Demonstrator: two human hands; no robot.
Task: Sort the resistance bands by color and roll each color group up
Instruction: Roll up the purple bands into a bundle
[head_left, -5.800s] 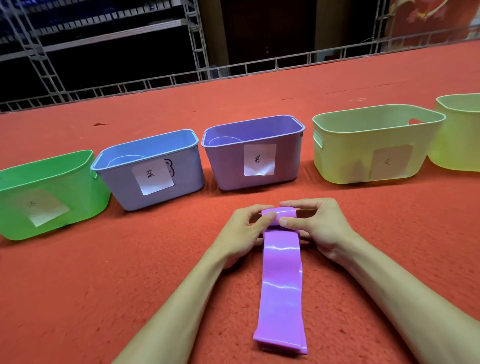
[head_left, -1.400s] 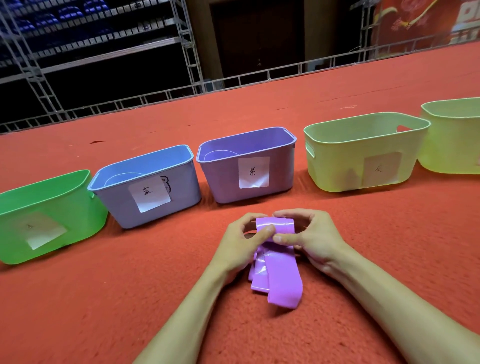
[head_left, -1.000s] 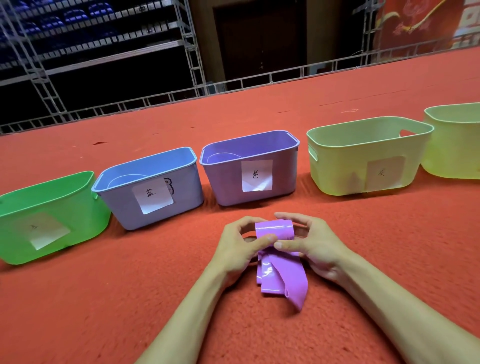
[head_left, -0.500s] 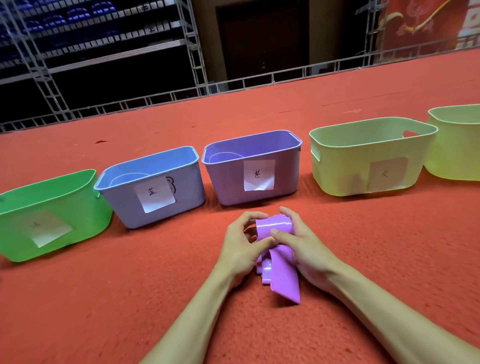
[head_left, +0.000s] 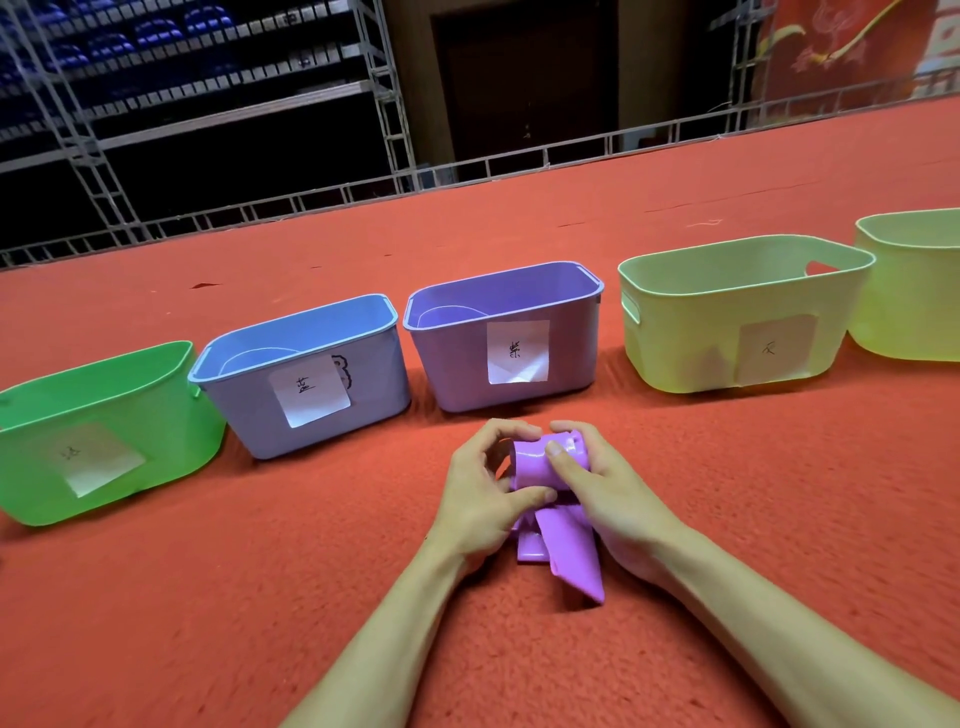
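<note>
We see both forearms reaching forward from the near edge of the red carpet (head_left: 234, 597), with the hands meeting close together. The left hand (head_left: 480, 499) curls round the left end of the purple band (head_left: 535, 465), with its thumb against the near side of the roll. The right hand (head_left: 608, 493) pinches the right end, thumb on top. The loose tail of the band hangs toward us between the wrists. The purple bin (head_left: 457, 364) stands just behind the hands.

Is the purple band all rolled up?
No, a loose tail of the purple band hangs below the left hand and right hand gripping it.
</note>
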